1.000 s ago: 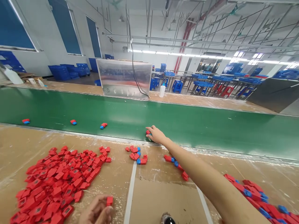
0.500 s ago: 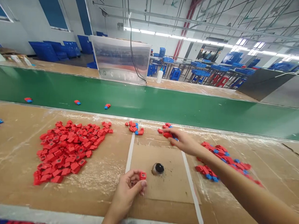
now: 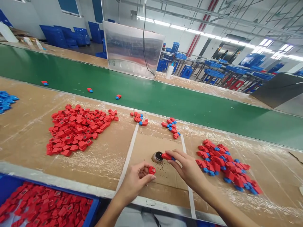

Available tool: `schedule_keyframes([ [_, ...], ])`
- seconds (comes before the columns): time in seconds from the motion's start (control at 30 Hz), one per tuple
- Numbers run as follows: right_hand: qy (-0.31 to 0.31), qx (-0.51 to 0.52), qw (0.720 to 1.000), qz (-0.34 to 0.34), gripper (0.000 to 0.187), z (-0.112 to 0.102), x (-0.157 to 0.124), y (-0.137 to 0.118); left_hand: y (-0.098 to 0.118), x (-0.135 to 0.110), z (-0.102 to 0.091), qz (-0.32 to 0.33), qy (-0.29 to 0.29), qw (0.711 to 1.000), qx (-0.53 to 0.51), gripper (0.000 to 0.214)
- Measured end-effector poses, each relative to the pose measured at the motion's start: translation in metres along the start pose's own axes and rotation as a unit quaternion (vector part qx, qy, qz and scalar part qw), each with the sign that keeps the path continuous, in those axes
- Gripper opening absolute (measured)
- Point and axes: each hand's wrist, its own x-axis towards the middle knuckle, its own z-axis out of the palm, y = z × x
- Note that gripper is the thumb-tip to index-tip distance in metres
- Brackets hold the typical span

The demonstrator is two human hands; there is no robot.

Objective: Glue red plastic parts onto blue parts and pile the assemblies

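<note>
My left hand pinches a small red plastic block with a square recess in its face. Between the fingertips of my right hand is a red-and-blue plastic piece, its red end at the rim of a small round pot of black stuff. Whether the piece touches the black surface I cannot tell. The pot stands on a cardboard sheet between two white tape strips. Just beyond the sheet lie a few red-and-blue pieces and another small cluster.
A heap of red blocks lies left, a heap of red-and-blue pieces right. Blue parts sit far left. A blue crate of red blocks stands below the table edge. Beyond runs a green belt carrying three pieces.
My right hand has come back from the far pieces to the pot, now with a red-and-blue piece in its fingers. My left hand keeps its red block. The view has tilted down.
</note>
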Motion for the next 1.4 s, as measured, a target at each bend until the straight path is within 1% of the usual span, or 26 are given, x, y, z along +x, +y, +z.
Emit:
schedule_keyframes([
  [0.33,-0.010,-0.003,1.000,-0.004,0.019,0.002,-0.001,0.000,0.000,0.002,0.000,0.001,-0.009,1.000,0.008,0.017],
  [0.47,-0.009,0.008,1.000,-0.001,0.018,0.003,-0.002,0.001,-0.002,0.001,-0.001,-0.012,-0.016,1.000,-0.012,0.016],
  [0.57,-0.004,0.021,1.000,0.010,0.018,0.001,-0.001,0.000,-0.003,0.000,-0.001,-0.024,-0.021,0.998,-0.048,0.019],
  [0.7,0.009,0.058,0.998,0.020,0.018,-0.003,-0.002,-0.010,-0.007,0.000,0.001,-0.040,-0.038,0.993,-0.103,0.023],
  [0.87,0.005,0.130,0.991,0.020,0.018,-0.001,-0.011,-0.032,-0.008,0.001,0.000,-0.030,-0.051,0.991,-0.124,0.024],
  [1.0,-0.011,0.153,0.988,0.020,0.019,0.007,-0.019,-0.041,-0.005,0.000,-0.001,-0.030,-0.063,0.990,-0.126,0.022],
  [1.17,-0.022,0.165,0.986,0.020,0.016,0.012,-0.021,-0.044,-0.003,-0.001,0.000,-0.029,-0.068,0.990,-0.117,0.021],
  [1.4,-0.050,0.140,0.989,0.003,0.018,0.021,-0.030,-0.046,0.000,-0.004,-0.002,-0.045,-0.086,0.993,-0.062,0.021],
])
